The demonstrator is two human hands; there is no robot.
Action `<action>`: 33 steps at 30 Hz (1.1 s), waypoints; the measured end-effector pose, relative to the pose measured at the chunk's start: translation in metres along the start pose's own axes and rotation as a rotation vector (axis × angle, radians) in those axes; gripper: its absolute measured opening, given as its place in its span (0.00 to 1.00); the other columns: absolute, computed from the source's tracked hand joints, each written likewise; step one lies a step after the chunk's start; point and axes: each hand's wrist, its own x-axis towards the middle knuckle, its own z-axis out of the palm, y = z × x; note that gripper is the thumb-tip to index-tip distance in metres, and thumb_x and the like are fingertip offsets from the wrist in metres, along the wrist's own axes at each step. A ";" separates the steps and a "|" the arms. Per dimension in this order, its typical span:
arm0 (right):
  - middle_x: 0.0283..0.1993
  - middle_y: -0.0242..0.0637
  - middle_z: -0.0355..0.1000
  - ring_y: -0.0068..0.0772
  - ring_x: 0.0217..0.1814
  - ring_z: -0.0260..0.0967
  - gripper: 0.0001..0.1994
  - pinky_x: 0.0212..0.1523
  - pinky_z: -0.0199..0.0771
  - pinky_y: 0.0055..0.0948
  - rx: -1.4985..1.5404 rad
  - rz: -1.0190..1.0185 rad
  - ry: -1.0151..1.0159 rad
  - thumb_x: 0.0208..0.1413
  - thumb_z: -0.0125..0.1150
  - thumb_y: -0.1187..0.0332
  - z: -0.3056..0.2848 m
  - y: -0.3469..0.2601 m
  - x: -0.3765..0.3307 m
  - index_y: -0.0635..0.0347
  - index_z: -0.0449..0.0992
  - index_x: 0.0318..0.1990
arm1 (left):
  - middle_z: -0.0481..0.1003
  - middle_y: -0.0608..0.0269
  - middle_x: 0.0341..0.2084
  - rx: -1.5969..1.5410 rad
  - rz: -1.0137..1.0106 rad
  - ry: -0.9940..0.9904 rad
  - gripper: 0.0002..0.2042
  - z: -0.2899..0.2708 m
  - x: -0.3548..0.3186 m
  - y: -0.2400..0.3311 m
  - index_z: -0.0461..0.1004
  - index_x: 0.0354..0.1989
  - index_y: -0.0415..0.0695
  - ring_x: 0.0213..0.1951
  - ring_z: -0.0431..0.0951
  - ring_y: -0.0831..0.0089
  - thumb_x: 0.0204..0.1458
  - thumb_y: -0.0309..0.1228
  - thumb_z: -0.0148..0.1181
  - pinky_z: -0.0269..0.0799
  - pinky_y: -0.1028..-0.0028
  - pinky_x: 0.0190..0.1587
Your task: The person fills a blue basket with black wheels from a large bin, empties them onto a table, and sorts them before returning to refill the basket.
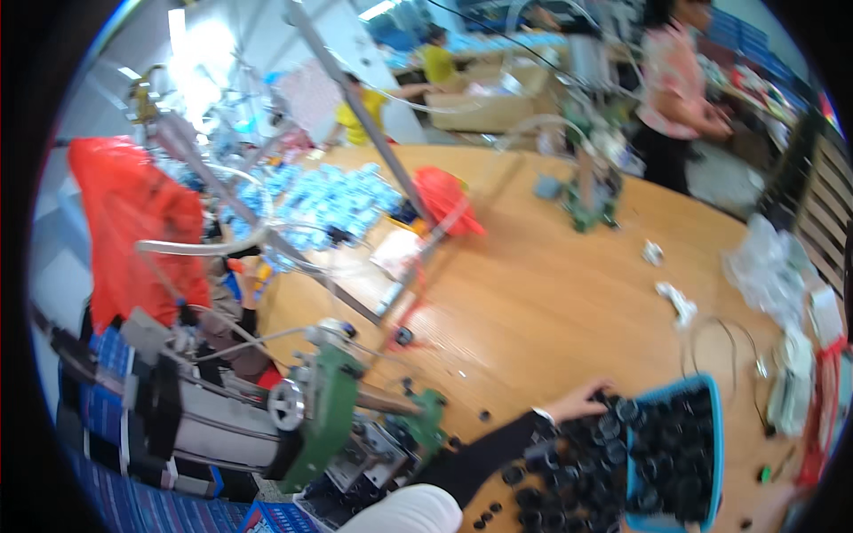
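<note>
My left hand (576,405), below a dark sleeve with a white band at the wrist, reaches to the far left edge of a heap of small black round pieces (564,475). Its fingers look stretched out against the pieces; blur and the heap hide the fingertips. Right beside it is a blue plastic basket (716,444), full of the same black pieces, with more heaped against its left side. I cannot make out my right hand.
A green bench machine (324,417) stands at lower left, another green machine (586,191) at the far edge. Light-blue pieces (338,204) lie beyond a metal frame (355,98). Red bags (133,222) hang left; clear plastic (769,271) lies right. Other people (675,89) stand behind.
</note>
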 end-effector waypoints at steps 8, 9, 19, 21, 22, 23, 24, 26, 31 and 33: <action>0.56 0.45 0.62 0.44 0.56 0.62 0.38 0.58 0.61 0.40 0.054 -0.087 -0.124 0.32 0.55 0.69 0.052 0.016 0.025 0.61 0.58 0.60 | 0.69 0.57 0.51 0.005 -0.098 -0.115 0.19 -0.002 0.037 0.003 0.67 0.55 0.43 0.52 0.67 0.70 0.59 0.40 0.45 0.60 0.71 0.55; 0.56 0.45 0.62 0.44 0.56 0.62 0.38 0.58 0.61 0.40 0.042 -0.106 -0.112 0.32 0.55 0.69 0.049 0.013 0.026 0.61 0.57 0.60 | 0.69 0.57 0.51 -0.004 -0.102 -0.135 0.19 0.004 0.042 0.013 0.67 0.55 0.43 0.52 0.67 0.70 0.59 0.40 0.45 0.60 0.71 0.55; 0.58 0.46 0.60 0.47 0.58 0.61 0.42 0.60 0.59 0.40 -0.413 -0.205 0.267 0.30 0.56 0.69 -0.044 -0.130 -0.111 0.60 0.53 0.62 | 0.74 0.59 0.45 0.017 -0.097 -0.090 0.15 -0.006 0.043 0.024 0.72 0.47 0.40 0.47 0.71 0.69 0.59 0.36 0.48 0.64 0.69 0.53; 0.57 0.45 0.58 0.44 0.61 0.56 0.43 0.63 0.54 0.38 -0.496 -0.328 0.251 0.28 0.59 0.65 -0.057 -0.123 -0.106 0.61 0.55 0.61 | 0.74 0.58 0.45 -0.032 -0.145 -0.107 0.16 -0.001 0.049 -0.001 0.73 0.47 0.39 0.48 0.71 0.70 0.60 0.37 0.44 0.62 0.71 0.54; 0.57 0.45 0.58 0.44 0.62 0.55 0.43 0.64 0.51 0.38 -0.519 -0.349 0.228 0.27 0.57 0.66 -0.056 -0.122 -0.108 0.62 0.54 0.61 | 0.74 0.58 0.45 -0.062 -0.191 -0.110 0.17 0.001 0.047 -0.004 0.73 0.47 0.38 0.47 0.71 0.70 0.60 0.37 0.44 0.62 0.72 0.53; 0.57 0.45 0.58 0.44 0.62 0.55 0.43 0.64 0.51 0.38 -0.538 -0.340 0.235 0.26 0.54 0.68 -0.052 -0.120 -0.108 0.62 0.54 0.61 | 0.74 0.58 0.44 -0.066 -0.171 -0.111 0.17 -0.006 0.044 -0.001 0.73 0.47 0.38 0.47 0.71 0.71 0.60 0.37 0.43 0.62 0.72 0.53; 0.58 0.45 0.58 0.43 0.62 0.55 0.43 0.64 0.51 0.38 -0.556 -0.331 0.246 0.24 0.51 0.69 -0.049 -0.119 -0.111 0.62 0.54 0.61 | 0.74 0.59 0.44 -0.069 -0.152 -0.116 0.18 -0.005 0.042 0.002 0.73 0.47 0.37 0.47 0.71 0.71 0.60 0.37 0.42 0.61 0.73 0.52; 0.58 0.44 0.58 0.42 0.62 0.55 0.44 0.64 0.50 0.38 -0.597 -0.324 0.261 0.22 0.47 0.69 -0.051 -0.120 -0.116 0.61 0.54 0.61 | 0.76 0.58 0.38 -0.114 -0.120 -0.070 0.18 0.004 0.039 0.004 0.75 0.44 0.37 0.42 0.72 0.71 0.58 0.40 0.46 0.63 0.74 0.47; 0.59 0.44 0.57 0.41 0.62 0.55 0.44 0.64 0.51 0.37 -0.619 -0.303 0.230 0.24 0.49 0.68 -0.063 -0.118 -0.129 0.59 0.53 0.62 | 0.75 0.58 0.40 -0.074 -0.171 -0.059 0.18 0.009 0.036 0.007 0.75 0.45 0.38 0.44 0.71 0.72 0.58 0.40 0.46 0.61 0.75 0.50; 0.60 0.44 0.56 0.41 0.63 0.54 0.44 0.64 0.51 0.37 -0.636 -0.279 0.214 0.25 0.51 0.68 -0.065 -0.119 -0.132 0.59 0.52 0.62 | 0.74 0.58 0.41 -0.080 -0.195 -0.069 0.18 0.010 0.036 0.011 0.75 0.45 0.39 0.45 0.70 0.72 0.58 0.40 0.46 0.61 0.75 0.50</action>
